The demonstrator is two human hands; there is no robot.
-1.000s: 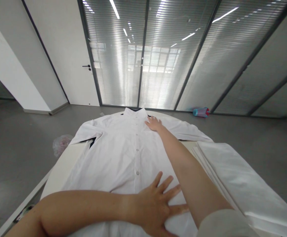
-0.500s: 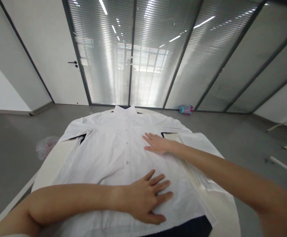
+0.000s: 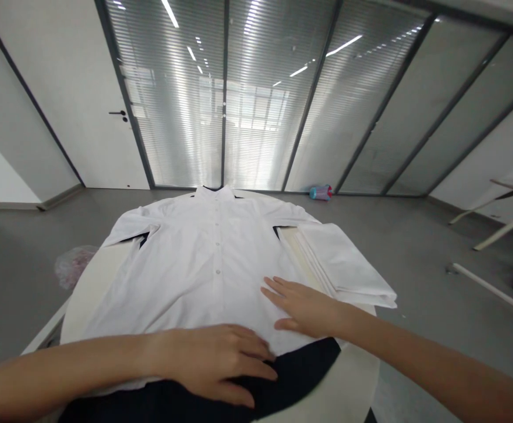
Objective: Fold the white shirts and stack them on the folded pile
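Note:
A white button-up shirt [image 3: 185, 258] lies front side up, its collar at the far side and its hem towards me. Dark navy cloth [image 3: 300, 376] shows from beneath the hem. My left hand [image 3: 225, 364] is over the hem and the dark cloth, fingers stretched out and holding nothing. Farther right, my right hand [image 3: 302, 308] rests flat on the lower right part of the shirt with its fingers apart. Folded white cloth [image 3: 344, 258] lies to the right of the shirt, near the right sleeve.
A rounded white table [image 3: 344, 388] bears the clothes. On the floor are a clear plastic bag [image 3: 74, 267] at the left and a blue and pink striped package [image 3: 320, 192] by the glass wall. Table legs [image 3: 498, 232] stand at the right.
My right hand has slid down the shirt towards the hem. My left hand has moved left and nearer to me, and more dark cloth shows below the hem. The view has shifted slightly.

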